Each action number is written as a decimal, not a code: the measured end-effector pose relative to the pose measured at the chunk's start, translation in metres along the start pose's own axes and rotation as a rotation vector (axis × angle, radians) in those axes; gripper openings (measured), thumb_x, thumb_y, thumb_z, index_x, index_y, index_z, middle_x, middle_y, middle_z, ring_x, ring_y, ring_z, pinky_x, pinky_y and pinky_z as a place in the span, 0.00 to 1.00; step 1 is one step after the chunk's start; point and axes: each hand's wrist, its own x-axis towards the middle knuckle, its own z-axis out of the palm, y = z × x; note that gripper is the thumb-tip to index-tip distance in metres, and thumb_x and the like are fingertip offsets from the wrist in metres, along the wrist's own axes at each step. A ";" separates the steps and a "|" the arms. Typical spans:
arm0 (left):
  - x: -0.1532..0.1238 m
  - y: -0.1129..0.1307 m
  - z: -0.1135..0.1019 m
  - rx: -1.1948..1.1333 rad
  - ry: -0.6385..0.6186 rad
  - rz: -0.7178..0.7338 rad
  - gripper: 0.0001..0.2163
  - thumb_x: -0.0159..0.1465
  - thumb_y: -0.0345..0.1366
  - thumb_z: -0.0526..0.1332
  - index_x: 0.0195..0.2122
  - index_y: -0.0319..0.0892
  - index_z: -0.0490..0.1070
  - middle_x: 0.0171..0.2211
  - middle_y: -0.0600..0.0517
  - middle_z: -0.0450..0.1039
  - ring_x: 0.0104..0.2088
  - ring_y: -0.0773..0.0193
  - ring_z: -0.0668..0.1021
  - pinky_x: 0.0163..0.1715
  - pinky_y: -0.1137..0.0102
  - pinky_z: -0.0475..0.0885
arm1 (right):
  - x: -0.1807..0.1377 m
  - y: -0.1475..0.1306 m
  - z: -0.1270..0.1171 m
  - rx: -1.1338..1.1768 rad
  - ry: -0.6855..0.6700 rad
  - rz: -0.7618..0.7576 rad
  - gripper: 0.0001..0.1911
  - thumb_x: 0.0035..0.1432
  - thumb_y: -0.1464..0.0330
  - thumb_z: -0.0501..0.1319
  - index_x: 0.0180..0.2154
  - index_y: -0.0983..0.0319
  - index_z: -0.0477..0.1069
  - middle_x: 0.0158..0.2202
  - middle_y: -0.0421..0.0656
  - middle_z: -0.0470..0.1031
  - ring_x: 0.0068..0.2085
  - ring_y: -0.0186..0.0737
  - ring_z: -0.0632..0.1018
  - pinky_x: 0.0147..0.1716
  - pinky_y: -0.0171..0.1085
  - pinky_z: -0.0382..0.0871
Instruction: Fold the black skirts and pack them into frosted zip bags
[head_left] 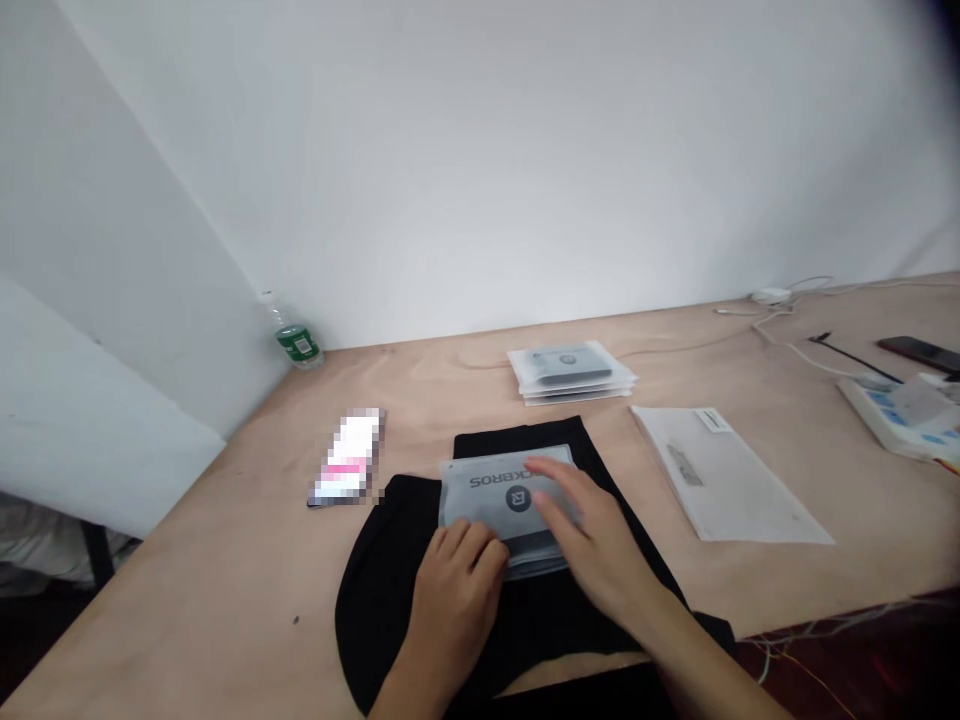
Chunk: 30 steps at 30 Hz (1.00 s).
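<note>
A frosted plastic bag [510,500] with a round logo and upside-down lettering ending in "CKBROS" lies on a folded black garment [394,570]. My left hand [454,590] rests curled over the bag's lower edge, and I cannot tell whether it grips the bag. My right hand [585,530] lies across the bag's right part with its fingers stretched out flat and slightly apart. The hands hide the middle of the bag's lower half.
The plywood table [225,560] holds a stack of similar bags [568,372], a flat translucent bag [720,480], a pixelated packet [349,460], a water bottle [294,335], a phone [919,352], a white device [896,420] and cables [780,320]. White walls bound its far and left sides.
</note>
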 end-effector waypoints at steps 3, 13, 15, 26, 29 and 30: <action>-0.002 -0.001 0.003 0.020 0.032 0.042 0.12 0.62 0.26 0.50 0.24 0.42 0.66 0.25 0.52 0.68 0.27 0.64 0.68 0.28 0.70 0.63 | 0.016 0.013 0.026 -0.444 -0.042 -0.103 0.26 0.55 0.54 0.54 0.56 0.49 0.61 0.63 0.45 0.52 0.62 0.65 0.47 0.52 0.68 0.35; -0.021 -0.024 -0.012 -0.061 -0.100 -0.006 0.07 0.60 0.26 0.54 0.28 0.42 0.68 0.28 0.51 0.70 0.29 0.63 0.70 0.28 0.68 0.66 | 0.014 0.033 0.041 -0.736 -0.204 -0.085 0.39 0.48 0.41 0.49 0.60 0.47 0.51 0.64 0.46 0.47 0.59 0.79 0.43 0.46 0.74 0.30; -0.028 -0.034 -0.023 -0.117 -0.157 -0.026 0.06 0.59 0.26 0.56 0.32 0.43 0.68 0.33 0.51 0.71 0.34 0.61 0.71 0.32 0.66 0.68 | 0.015 0.034 0.040 -0.745 -0.209 -0.099 0.42 0.46 0.39 0.48 0.60 0.48 0.50 0.64 0.47 0.46 0.59 0.79 0.42 0.46 0.74 0.31; -0.042 -0.054 -0.027 -0.144 -0.006 0.016 0.08 0.61 0.25 0.54 0.33 0.42 0.70 0.34 0.50 0.74 0.35 0.64 0.75 0.34 0.68 0.71 | -0.015 0.019 0.064 -0.531 -0.251 -0.604 0.12 0.58 0.65 0.54 0.45 0.54 0.68 0.47 0.41 0.73 0.56 0.48 0.63 0.57 0.60 0.41; -0.042 -0.053 -0.025 -0.160 0.027 -0.007 0.07 0.61 0.26 0.53 0.31 0.42 0.70 0.33 0.51 0.75 0.33 0.65 0.76 0.33 0.69 0.72 | -0.024 0.018 0.077 -0.495 -0.162 -0.669 0.08 0.58 0.68 0.55 0.39 0.56 0.70 0.40 0.41 0.76 0.51 0.44 0.69 0.58 0.56 0.44; -0.042 -0.053 -0.024 -0.168 0.041 -0.012 0.07 0.61 0.26 0.53 0.31 0.42 0.69 0.33 0.50 0.75 0.34 0.65 0.76 0.33 0.70 0.73 | -0.025 0.018 0.080 -0.504 -0.133 -0.679 0.08 0.58 0.70 0.54 0.37 0.57 0.70 0.40 0.41 0.76 0.50 0.43 0.69 0.57 0.55 0.46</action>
